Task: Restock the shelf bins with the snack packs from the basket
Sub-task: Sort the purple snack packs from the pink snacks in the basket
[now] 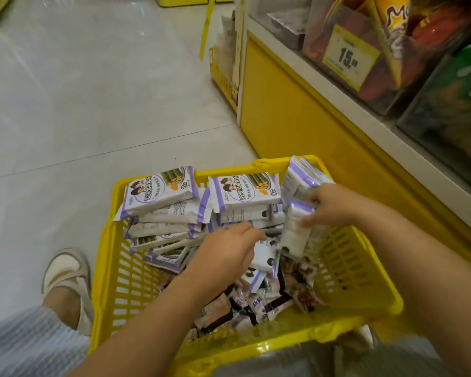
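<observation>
Yellow slotted plastic basket [125,268] sat on the floor, lower centre of frame. It held flat purple-and-white foil snack packs [161,194], piled along its far side, probably so they lift out in handfuls. Hands were apart. Right hand [335,205] clamped an upright bundle [294,235] of packs at the basket's right, likely gathering several for one trip. Left hand [229,248] lay over loose packs mid-basket; grip could not be told. Clear plastic shelf bins [386,104] stood near, upper right.

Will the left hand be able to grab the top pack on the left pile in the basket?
Probably yes. The left hand is in the basket just beside that pile, and the top pack lies uncovered. The right hand holds other packs.
</observation>
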A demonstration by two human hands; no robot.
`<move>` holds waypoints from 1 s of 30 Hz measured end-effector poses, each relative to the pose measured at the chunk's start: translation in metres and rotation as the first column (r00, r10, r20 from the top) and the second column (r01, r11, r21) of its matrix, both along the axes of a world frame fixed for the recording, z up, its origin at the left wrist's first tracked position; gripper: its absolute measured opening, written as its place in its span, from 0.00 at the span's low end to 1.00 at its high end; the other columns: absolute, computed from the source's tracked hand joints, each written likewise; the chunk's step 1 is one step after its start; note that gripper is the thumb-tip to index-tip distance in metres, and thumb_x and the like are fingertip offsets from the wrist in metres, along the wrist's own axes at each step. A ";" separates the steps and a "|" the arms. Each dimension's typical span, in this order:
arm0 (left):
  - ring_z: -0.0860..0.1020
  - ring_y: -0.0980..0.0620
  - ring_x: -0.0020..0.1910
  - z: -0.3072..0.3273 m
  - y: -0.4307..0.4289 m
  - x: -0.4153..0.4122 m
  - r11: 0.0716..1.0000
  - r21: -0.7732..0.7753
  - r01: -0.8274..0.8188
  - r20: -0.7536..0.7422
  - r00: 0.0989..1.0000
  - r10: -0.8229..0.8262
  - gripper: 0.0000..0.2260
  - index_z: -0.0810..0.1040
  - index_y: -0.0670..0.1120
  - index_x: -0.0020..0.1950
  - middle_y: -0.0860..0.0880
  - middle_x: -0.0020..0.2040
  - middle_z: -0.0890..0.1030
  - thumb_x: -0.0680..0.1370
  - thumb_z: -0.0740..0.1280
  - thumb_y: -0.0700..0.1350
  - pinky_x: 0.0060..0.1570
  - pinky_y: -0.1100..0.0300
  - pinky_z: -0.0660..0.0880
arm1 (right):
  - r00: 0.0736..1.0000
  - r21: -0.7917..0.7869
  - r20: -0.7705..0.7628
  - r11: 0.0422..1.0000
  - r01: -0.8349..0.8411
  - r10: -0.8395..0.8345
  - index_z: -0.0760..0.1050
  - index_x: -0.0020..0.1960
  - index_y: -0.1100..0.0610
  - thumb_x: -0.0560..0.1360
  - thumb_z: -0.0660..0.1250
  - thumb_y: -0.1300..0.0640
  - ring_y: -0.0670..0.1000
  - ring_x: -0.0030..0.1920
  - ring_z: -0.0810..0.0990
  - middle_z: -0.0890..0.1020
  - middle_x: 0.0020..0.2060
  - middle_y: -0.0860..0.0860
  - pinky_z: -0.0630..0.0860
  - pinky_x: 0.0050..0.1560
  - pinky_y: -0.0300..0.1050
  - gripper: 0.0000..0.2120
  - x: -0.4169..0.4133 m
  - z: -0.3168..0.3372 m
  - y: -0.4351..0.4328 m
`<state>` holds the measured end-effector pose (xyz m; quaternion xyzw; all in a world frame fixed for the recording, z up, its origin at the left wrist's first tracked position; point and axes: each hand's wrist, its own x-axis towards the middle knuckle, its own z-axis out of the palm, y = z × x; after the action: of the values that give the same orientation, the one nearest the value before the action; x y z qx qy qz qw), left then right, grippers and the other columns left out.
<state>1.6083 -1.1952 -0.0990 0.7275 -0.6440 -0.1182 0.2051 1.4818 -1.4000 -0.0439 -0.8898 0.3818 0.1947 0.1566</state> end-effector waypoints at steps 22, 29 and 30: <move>0.40 0.44 0.78 -0.017 -0.011 0.006 0.958 0.168 -0.233 0.488 0.864 0.125 0.30 0.54 0.54 0.77 0.46 0.80 0.44 0.78 0.60 0.42 0.59 0.33 0.20 | 0.824 -0.421 0.545 0.901 0.107 0.156 0.75 0.60 0.51 0.76 0.67 0.50 0.51 0.41 0.80 0.77 0.54 0.48 0.79 0.36 0.49 0.13 -0.022 -0.054 0.006; 0.37 0.44 0.77 -0.018 -0.011 0.008 0.933 0.260 -0.250 0.519 0.850 0.083 0.27 0.55 0.54 0.77 0.47 0.80 0.46 0.79 0.58 0.43 0.50 0.33 0.15 | 0.770 -0.266 0.633 0.957 0.113 0.085 0.79 0.54 0.55 0.74 0.68 0.60 0.50 0.48 0.79 0.80 0.49 0.49 0.75 0.45 0.42 0.09 -0.036 -0.042 0.001; 0.37 0.43 0.77 -0.019 -0.011 0.009 0.931 0.267 -0.250 0.528 0.846 0.076 0.28 0.55 0.54 0.77 0.46 0.80 0.46 0.79 0.58 0.42 0.50 0.33 0.15 | 0.787 -0.261 0.610 0.960 0.098 0.086 0.78 0.55 0.54 0.75 0.68 0.59 0.50 0.49 0.79 0.80 0.51 0.48 0.76 0.46 0.44 0.09 -0.035 -0.042 0.001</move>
<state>1.6170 -1.2058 -0.1176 0.8091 -0.5813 -0.0086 -0.0858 1.4464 -1.3986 -0.0858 -0.9161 0.3361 -0.1624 0.1461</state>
